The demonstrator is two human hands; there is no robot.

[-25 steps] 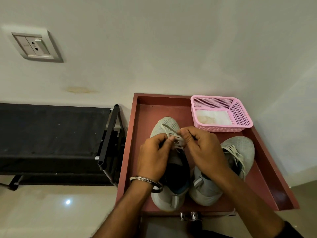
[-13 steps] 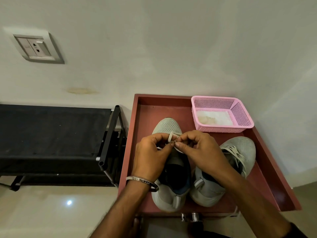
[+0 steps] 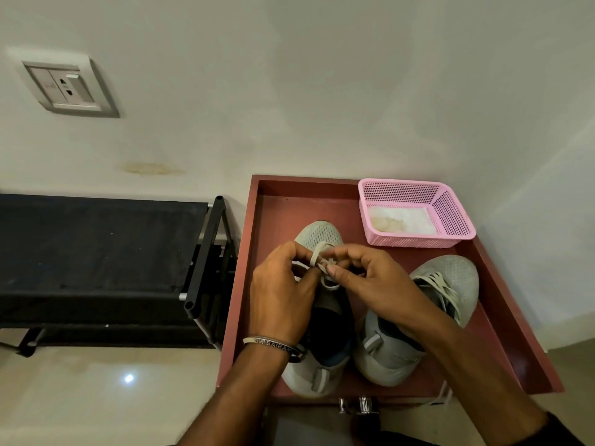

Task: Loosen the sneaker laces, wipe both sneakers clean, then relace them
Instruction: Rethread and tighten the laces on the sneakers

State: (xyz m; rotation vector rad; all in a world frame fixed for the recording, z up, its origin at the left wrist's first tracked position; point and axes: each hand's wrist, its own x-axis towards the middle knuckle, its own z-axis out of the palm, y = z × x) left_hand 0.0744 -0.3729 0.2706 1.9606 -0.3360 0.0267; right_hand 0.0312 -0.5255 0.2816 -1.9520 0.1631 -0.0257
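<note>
Hands: left hand (image 3: 283, 294) and right hand (image 3: 370, 281) both pinch the lace (image 3: 317, 252) over the left sneaker (image 3: 322, 304).
Tip: keep loops even and snug.

Both hands' fingers (image 3: 333, 271) pinch lace (image 3: 317, 254) over left sneaker (image 3: 318, 235).
</note>
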